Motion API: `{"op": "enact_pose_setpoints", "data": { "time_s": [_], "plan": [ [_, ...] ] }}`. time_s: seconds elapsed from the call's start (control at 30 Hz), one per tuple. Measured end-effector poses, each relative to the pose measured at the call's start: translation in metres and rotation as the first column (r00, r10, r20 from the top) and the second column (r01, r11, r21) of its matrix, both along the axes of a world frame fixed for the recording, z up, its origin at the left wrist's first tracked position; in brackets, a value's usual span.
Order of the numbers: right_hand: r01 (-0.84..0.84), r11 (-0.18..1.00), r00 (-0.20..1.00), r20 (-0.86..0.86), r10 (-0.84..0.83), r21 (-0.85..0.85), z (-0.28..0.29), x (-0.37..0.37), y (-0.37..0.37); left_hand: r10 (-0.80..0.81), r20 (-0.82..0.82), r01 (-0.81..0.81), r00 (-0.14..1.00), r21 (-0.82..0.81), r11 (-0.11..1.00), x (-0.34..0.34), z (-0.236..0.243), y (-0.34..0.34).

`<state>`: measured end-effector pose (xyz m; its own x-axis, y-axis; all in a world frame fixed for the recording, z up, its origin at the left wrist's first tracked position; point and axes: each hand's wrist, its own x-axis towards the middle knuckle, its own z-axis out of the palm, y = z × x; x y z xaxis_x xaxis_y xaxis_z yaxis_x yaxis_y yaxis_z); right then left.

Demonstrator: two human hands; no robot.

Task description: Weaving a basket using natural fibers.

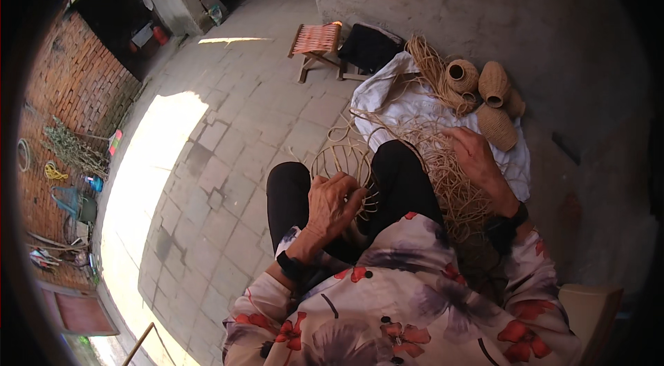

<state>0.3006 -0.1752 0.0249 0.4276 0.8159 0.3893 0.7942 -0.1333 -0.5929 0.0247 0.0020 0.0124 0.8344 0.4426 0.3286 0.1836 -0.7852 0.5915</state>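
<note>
Head view: cord frame between the knees, loops fanned toward the top of the frame

The open cord frame (344, 158) sits near the centre of the picture, between two dark-trousered knees (404, 183). Its long axis runs roughly up and down the frame; the airy, looped end points toward the top, while the lower part drops behind the hand, so which way its base faces cannot be told. The left hand (335, 201) is closed over the near side of it, knuckles up, with some fingertips hidden. Well apart, right of centre, the right hand (474, 158) is partly curled above a tangle of loose cord (456, 207); whether it pinches a strand cannot be told. A strand arches across the knee on the right.

Beneath the tangle spreads a white cloth (378, 101). At its upper right stand and lie several woven vessels (496, 128): one round with its dark mouth showing, one long with its mouth toward the bottom of the frame, another slanting from upper left to lower right. A cord bundle (427, 61) slants beside them. Top centre, a folding stool (317, 39) stands near a dark cloth-like item (372, 49). Bright sun crosses the paving (238, 189) at left, before a brick wall (83, 65).
</note>
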Motion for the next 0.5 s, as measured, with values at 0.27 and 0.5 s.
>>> {"op": "enact_pose_setpoints", "data": {
  "time_s": [0.27, 0.5],
  "plan": [
    [0.283, 0.948, 0.861, -0.473, -0.184, 0.146, 0.007, -0.008, 0.014, 0.070, -0.113, -0.099, 0.991, -0.281, 0.955, 0.023, 0.000, 0.035],
    [-0.167, 0.906, 0.984, 0.122, 0.130, 0.389, 0.007, -0.126, 0.071, -0.069, -0.151, -0.004, 0.986, -0.433, 0.901, 0.047, -0.005, 0.087]
  ]
}}
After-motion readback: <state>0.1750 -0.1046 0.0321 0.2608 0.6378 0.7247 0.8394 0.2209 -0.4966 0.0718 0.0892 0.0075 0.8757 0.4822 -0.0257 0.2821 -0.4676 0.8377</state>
